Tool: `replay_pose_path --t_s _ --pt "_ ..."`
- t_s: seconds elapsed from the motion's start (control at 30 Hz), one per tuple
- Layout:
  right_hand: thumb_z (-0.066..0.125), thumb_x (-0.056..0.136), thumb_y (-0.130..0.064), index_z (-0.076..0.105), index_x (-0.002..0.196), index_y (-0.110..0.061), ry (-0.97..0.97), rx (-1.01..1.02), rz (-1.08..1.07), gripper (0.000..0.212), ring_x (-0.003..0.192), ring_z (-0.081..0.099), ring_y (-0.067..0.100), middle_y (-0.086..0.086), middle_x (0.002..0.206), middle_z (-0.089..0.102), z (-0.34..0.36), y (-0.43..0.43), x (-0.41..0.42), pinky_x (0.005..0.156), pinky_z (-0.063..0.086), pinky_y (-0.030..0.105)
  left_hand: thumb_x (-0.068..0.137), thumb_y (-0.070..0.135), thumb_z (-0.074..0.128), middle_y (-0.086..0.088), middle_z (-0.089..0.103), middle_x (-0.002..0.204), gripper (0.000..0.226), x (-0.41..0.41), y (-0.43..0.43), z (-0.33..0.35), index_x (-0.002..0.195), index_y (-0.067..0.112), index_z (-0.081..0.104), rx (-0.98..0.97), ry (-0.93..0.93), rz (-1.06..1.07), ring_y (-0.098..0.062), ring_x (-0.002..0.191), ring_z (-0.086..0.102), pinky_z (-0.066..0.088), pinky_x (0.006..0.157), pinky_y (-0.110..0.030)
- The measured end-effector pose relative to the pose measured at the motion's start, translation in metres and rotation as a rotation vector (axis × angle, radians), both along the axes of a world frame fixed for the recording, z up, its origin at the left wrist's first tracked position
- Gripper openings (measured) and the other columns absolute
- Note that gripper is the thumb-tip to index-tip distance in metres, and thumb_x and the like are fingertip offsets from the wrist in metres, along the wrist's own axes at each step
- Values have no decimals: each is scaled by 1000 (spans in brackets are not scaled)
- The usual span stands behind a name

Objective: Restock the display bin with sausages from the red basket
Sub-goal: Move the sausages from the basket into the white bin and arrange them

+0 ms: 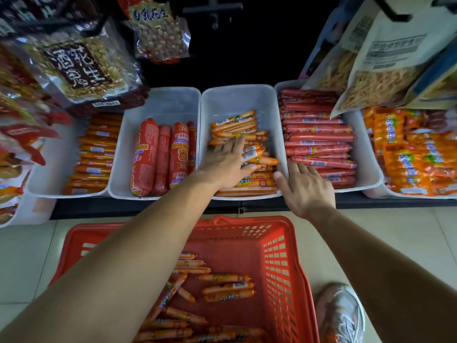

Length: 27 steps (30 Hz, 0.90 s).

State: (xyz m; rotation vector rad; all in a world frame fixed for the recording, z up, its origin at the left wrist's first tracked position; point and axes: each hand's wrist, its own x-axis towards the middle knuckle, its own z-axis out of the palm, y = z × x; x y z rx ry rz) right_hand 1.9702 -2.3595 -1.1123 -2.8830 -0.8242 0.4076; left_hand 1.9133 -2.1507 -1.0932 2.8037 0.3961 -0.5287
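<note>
Left hand [227,160] flat on sausages [237,122] in display bin [237,95] | right hand [305,186] spread wide at its right rim | I judge sausages light, slick, firm; take mid-length from red basket [279,256].

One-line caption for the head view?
Left hand presses orange sausages in the middle bin, right hand at its rim, red basket below.

Red basket [279,263], orange sausages [237,134], white bin [237,97].
</note>
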Motion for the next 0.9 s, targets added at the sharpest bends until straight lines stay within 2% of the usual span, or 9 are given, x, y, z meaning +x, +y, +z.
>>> replay_pose_path --t_s 0.1,0.17,0.3,0.43,0.53,0.6,0.73,0.83,0.9 --pt "12 97 -65 46 126 -19 -16 6 8 65 114 55 26 3 120 60 -1 -1 0 76 45 39 105 45 31 -1 12 166 65 -26 4 -9 159 25 2 14 -104 -123 -26 150 15 26 119 -46" --pt "11 97 -65 46 127 -19 -22 13 19 66 115 54 26 3 121 60 -1 -2 -1 74 44 39 108 39 27 3 10 167 58 -35 7 -15 159 31 2 58 -140 -187 -24 151 14 25 120 -45" --pt "10 98 -64 45 130 -19 -27 3 19 66 118 53 26 3 124 59 -2 -2 0 76 44 39 107 43 24 3 13 166 55 -21 7 -18 158 38 3 67 -115 -169 -27 150 16 24 119 -46" --pt "8 97 -66 44 132 -19 -34 6 25 69 118 54 26 3 126 59 -1 -1 0 78 47 40 104 51 31 -2 19 164 60 1 0 -21 157 36 7 78 -76 10 -32 147 22 26 117 -50" --pt "8 96 -66 43 132 -19 -33 8 25 69 117 55 26 3 125 59 -1 -1 0 78 47 40 100 59 31 -6 8 166 73 7 -10 -20 158 27 1 130 -106 106 -33 152 7 14 121 -53" --pt "8 96 -66 43 132 -19 -31 2 26 69 117 55 26 3 125 59 -1 0 0 76 46 39 98 63 29 -6 -1 167 78 0 -16 -22 158 24 -2 186 -147 86 -34 152 -1 8 122 -54" --pt "8 96 -67 44 131 -19 -39 3 32 69 117 55 27 3 124 59 -3 -1 1 73 43 38 105 49 26 1 -4 168 62 -10 -8 -31 157 34 -2 151 -70 -9 -30 153 -7 -2 121 -55" --pt "7 95 -67 44 130 -19 -42 0 33 70 117 54 27 4 124 59 -4 -2 2 71 40 37 107 43 24 1 0 168 56 6 9 -29 156 39 -3 133 -58 -52 -30 153 -7 -1 121 -58" --pt "8 95 -67 44 130 -19 -44 -4 34 70 116 55 26 4 124 60 -5 -2 2 70 38 36 106 45 22 -4 2 167 60 20 17 -24 157 31 -6 189 -78 -54 -31 153 -4 0 121 -57"
